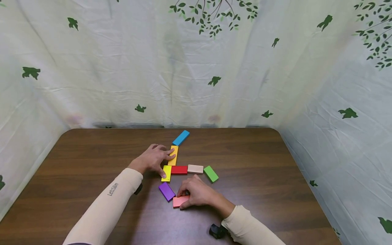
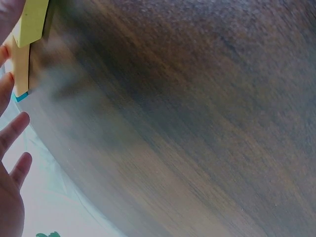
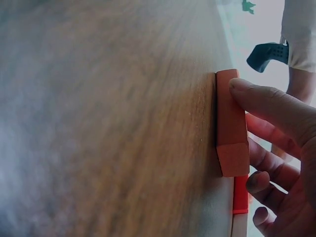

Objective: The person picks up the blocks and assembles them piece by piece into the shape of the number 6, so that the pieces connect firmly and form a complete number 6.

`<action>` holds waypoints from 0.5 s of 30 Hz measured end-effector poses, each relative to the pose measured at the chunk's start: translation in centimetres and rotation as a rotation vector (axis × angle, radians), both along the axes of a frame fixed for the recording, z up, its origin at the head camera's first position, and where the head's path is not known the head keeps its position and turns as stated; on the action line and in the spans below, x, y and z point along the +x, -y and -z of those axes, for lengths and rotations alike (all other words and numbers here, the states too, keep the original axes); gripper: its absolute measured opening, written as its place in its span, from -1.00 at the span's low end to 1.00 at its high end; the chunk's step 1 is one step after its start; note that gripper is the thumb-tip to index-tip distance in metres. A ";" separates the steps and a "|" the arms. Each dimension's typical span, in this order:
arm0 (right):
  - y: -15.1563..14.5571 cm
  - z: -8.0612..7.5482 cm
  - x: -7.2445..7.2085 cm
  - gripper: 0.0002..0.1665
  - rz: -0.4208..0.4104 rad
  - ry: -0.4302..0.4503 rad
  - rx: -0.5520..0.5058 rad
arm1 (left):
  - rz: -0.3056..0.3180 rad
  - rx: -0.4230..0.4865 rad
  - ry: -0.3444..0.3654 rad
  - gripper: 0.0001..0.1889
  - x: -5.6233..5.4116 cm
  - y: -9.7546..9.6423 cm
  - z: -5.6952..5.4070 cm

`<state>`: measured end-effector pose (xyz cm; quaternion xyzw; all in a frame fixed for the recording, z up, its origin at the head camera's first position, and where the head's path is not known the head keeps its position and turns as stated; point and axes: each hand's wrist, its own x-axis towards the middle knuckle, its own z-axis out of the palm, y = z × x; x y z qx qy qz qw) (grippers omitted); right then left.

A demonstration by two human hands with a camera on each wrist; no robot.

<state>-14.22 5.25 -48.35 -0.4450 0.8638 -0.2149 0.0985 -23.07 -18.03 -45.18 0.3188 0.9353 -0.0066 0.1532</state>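
Note:
My right hand [image 1: 197, 191] pinches a pink block [image 1: 178, 203] flat on the table, thumb at its near side and fingers at its far side. The right wrist view shows my thumb pressed on the pink block [image 3: 231, 116]. Beside its left end lies a purple block [image 1: 166, 191], set at a slant. Over on the left, my left hand [image 1: 152, 158] has its thumb on a yellow block [image 1: 166, 173], with fingertips touching an orange-yellow block [image 1: 173, 153]. A red block [image 1: 179, 170], a beige block [image 1: 195, 169] and a tilted green block [image 1: 211, 174] extend rightward from the yellow one.
A blue block [image 1: 181, 137] slants away at the far end of the orange-yellow one. All the blocks lie on a brown wooden table [image 1: 251, 156]. A white curtain [image 1: 122, 68] with green leaf prints stands behind the table and along its sides.

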 end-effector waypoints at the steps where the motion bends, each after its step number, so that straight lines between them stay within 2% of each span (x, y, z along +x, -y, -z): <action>1: 0.0 0.0 0.0 -0.68 0.000 -0.001 0.001 | -0.001 -0.001 0.002 -0.04 0.0 0.0 0.0; 15: -0.3 0.0 -0.1 -0.64 0.021 0.037 -0.021 | -0.018 -0.003 0.026 -0.04 0.0 -0.3 -0.1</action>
